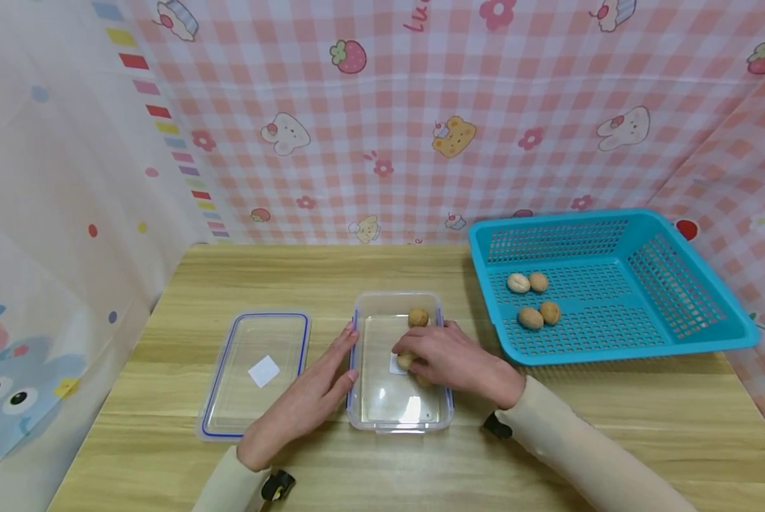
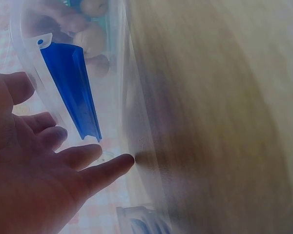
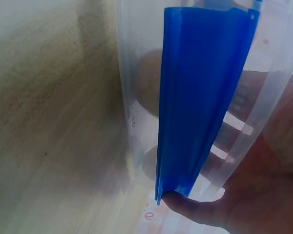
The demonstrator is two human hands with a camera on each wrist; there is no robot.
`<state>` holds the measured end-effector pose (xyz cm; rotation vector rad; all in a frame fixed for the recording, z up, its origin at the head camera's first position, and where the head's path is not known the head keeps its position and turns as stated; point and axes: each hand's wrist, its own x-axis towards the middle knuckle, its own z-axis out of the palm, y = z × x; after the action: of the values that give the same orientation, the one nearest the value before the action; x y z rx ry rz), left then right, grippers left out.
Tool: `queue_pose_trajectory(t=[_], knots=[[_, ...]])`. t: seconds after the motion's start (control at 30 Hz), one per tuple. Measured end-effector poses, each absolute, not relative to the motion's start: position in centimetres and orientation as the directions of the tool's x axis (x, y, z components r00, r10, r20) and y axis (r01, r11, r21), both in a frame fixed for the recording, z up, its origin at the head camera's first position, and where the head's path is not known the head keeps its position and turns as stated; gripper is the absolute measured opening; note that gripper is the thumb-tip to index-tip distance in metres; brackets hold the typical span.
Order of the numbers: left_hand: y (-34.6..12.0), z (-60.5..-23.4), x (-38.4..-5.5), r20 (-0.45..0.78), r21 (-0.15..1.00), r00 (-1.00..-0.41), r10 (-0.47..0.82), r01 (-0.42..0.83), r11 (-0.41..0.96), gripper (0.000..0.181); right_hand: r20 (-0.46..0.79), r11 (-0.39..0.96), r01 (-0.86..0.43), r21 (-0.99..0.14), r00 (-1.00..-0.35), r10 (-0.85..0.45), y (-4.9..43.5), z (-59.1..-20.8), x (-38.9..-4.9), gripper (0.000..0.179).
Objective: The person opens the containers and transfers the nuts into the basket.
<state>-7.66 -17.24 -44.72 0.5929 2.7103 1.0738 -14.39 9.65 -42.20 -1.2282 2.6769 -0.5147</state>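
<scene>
A clear plastic container with blue side latches stands on the table. Inside its left wall, in the left wrist view, a blue latch hangs down. My left hand lies along that wall, fingers extended, fingertips touching it. My right hand reaches over the right rim and pinches a walnut low inside the container. Another walnut sits near the far right corner, and a third is partly hidden under the hand. The right wrist view shows the other blue latch in front of the fingers.
Left of the container lies its clear lid with a blue seal and a white label. At the right stands a turquoise basket with several walnuts in its left part. Patterned cloth hangs behind the table.
</scene>
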Motion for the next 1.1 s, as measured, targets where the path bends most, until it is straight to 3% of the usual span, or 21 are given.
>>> queue_pose_trajectory(t=[0.3,1.1], knots=[[-17.2,-44.6,-7.6,-0.003,0.682,-0.907,0.420,0.306,0.665,0.061,0.060,0.557,-0.710,-0.431,-0.639,-0.767,10.1,-41.6,-14.5,0.028],[-17.2,-44.7,-7.6,0.014,0.677,-0.909,0.418,0.316,0.665,0.061,0.272,0.495,-0.760,-0.422,-0.627,-0.730,12.7,-39.8,-12.8,0.032]])
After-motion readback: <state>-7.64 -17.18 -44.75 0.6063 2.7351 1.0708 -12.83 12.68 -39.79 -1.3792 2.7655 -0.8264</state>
